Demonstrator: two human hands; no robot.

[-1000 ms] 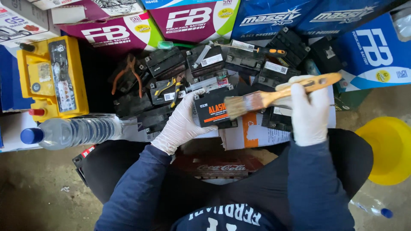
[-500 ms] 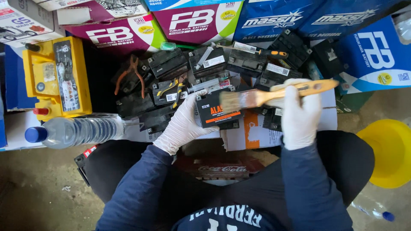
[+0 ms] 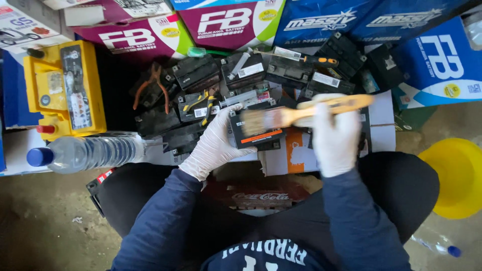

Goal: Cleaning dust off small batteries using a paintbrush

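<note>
Head view, centre of frame: left hand [image 3: 213, 145], white glove, gripped small black motorcycle battery [image 3: 257, 131] by its left side, held over the lap. Right hand [image 3: 335, 135], gloved too, closed round wooden handle of paintbrush [image 3: 301, 114]; bristles motion-blurred on battery's top face.

Judgement on brushing: best done with short strokes away from the body, battery tilted so dust drops off, bristles worked around the terminals, firm left-hand grip to stop twisting.

Surface: flattened white-and-orange cardboard [image 3: 293, 153] under the battery, pile of used black batteries [image 3: 201, 75] behind it at upper centre, orange-handled pliers [image 3: 153, 88] and screwdriver [image 3: 314, 60] lying on the pile. Yellow battery [image 3: 65, 90] upper left, water bottle [image 3: 85, 153] on its side mid left, yellow funnel [image 3: 454, 178] right edge. Magenta and blue cartons [image 3: 321, 20] lined along the top. Bare dirty concrete floor [image 3: 45, 221] lower left.
</note>
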